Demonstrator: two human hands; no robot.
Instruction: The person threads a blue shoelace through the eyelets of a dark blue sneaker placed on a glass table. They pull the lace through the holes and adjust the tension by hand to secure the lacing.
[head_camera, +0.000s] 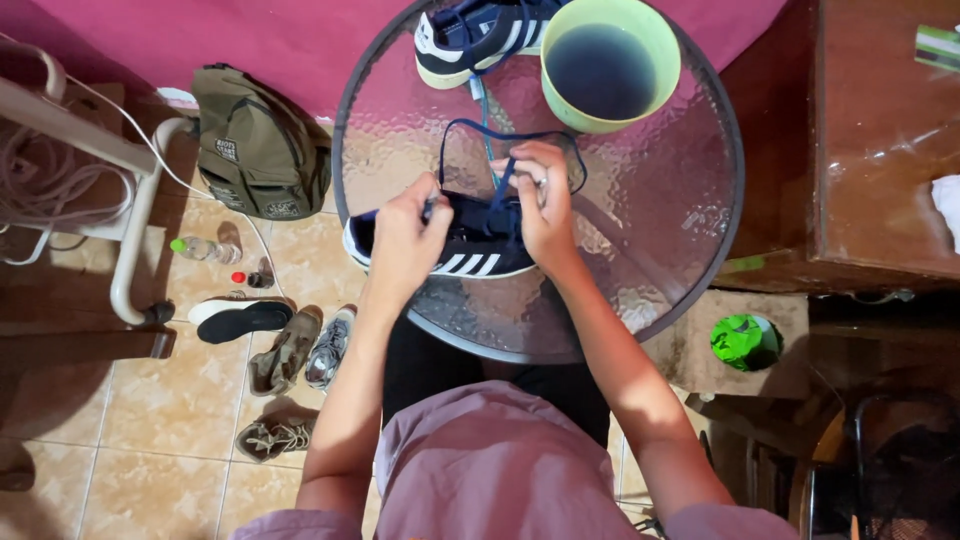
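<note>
Navy sneaker (470, 250) with white side stripes is lying on the round glass tabletop (650, 230), near its front edge, between both hands. Left hand (405, 240) is closing on the shoe's upper at the lace area, fingers curled in, pinching something small and dark there; cannot tell exactly what. Right hand (545, 205) is gripping the dark blue lace (510, 135), pinching it between thumb and fingers and pulling it up off the shoe, with the lace looping out in a wide arc behind the hands toward the bowl. Second matching sneaker (475, 35) is sitting at the far edge of the tabletop, just beside a light green bowl (610, 65) holding dark bluish liquid. Person is wearing a mauve shirt, arms bare. On the tiled floor to the left: olive backpack (255, 145) leaning against the pink wall, plastic bottle (200, 248) with green cap, black-and-white sandal (240, 318), a few worn brownish and grey shoes (300, 350). Brown wooden cabinet (870, 150) is standing to the right of the tabletop, a green round thing (742, 340) below it.
</note>
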